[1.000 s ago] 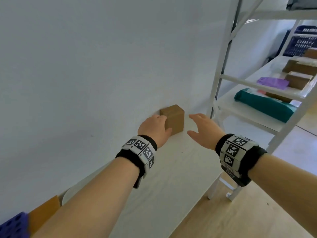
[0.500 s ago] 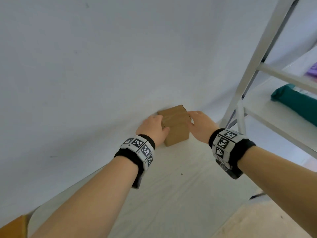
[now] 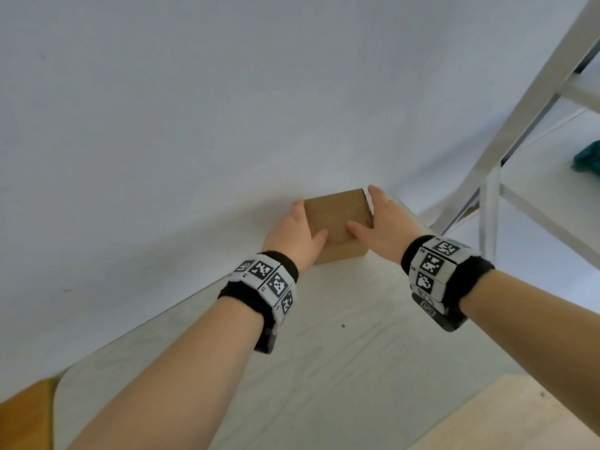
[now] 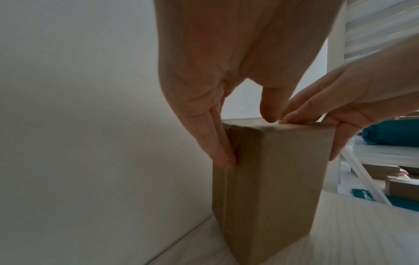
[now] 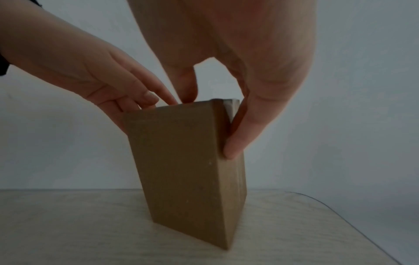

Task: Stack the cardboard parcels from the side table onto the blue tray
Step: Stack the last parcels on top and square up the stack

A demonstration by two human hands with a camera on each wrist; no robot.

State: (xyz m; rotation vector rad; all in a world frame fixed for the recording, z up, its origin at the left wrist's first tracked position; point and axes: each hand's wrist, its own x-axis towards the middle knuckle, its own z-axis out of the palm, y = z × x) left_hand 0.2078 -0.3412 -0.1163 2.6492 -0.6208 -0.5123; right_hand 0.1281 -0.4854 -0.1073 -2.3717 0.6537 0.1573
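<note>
A small brown cardboard parcel (image 3: 337, 219) stands upright on the white side table (image 3: 324, 352), close to the wall. My left hand (image 3: 303, 227) grips its left side, fingers flat down the side (image 4: 222, 152) and thumb on the top edge. My right hand (image 3: 376, 212) grips the right side the same way, fingers (image 5: 233, 147) down the side face and thumb on top. The parcel (image 4: 272, 179) (image 5: 186, 170) still rests on the tabletop. The blue tray is out of view.
The white wall (image 3: 194, 108) runs right behind the parcel. A white metal rack (image 3: 519, 125) stands to the right, with a teal bundle (image 3: 587, 160) on its shelf. A brown cardboard edge (image 3: 26, 414) shows at the bottom left.
My right hand has come in from the open air onto the parcel's right side, and its thumb has settled on top. The left hand has stayed on the left side. The view has drawn closer.
</note>
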